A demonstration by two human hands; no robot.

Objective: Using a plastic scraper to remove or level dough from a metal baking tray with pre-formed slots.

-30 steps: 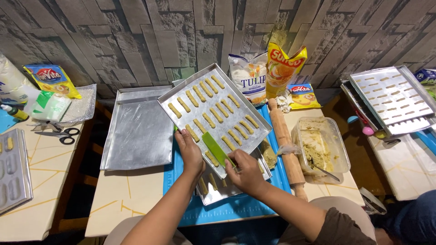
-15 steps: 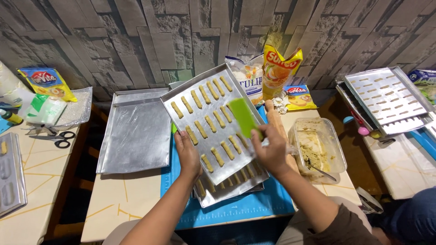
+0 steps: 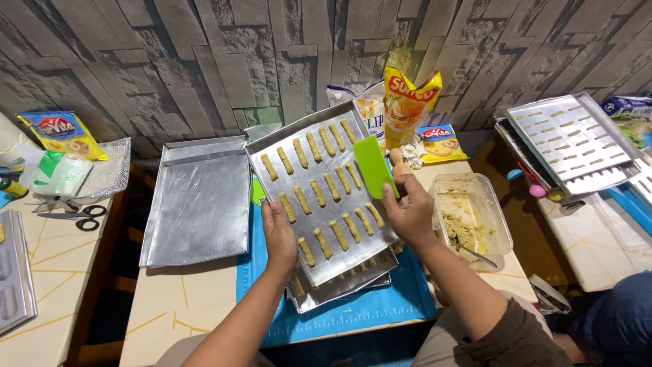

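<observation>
- Hands first: our left hand (image 3: 280, 234) grips the near left edge of the baking tray (image 3: 272, 151), thumb on top, fingers clamped under the rim.
- Our right hand (image 3: 409, 212) is closed on the handle end of a green scraper (image 3: 374, 165), blade pointing up and away, held over the tray's right edge.
- We see the two hands apart, one on each side of the tray.
- That tray is tilted, its far end raised toward the wall, and it carries rows of pale dough sticks (image 3: 318, 193).
- Under it lies a second tray (image 3: 339, 289) with more dough pieces peeking out at the near edge, both sitting over a blue mat (image 3: 353, 314) on the table (image 3: 176, 306).
- To the left, just beside the held tray, we have an empty metal tray (image 3: 198, 200).
- To the right, near our right hand, stands a clear plastic tub (image 3: 475, 212) with dough remains and a spoon in it.
- A rolling pin (image 3: 396, 160) shows just behind the scraper, mostly hidden.
- Behind, against the wall, lean a yellow pouch (image 3: 409, 95) and a smaller yellow packet (image 3: 440, 144).
- Far right, another perforated tray (image 3: 572, 139) rests on a separate surface.
- Far left, black scissors (image 3: 76, 216) lie on the neighbouring table.
</observation>
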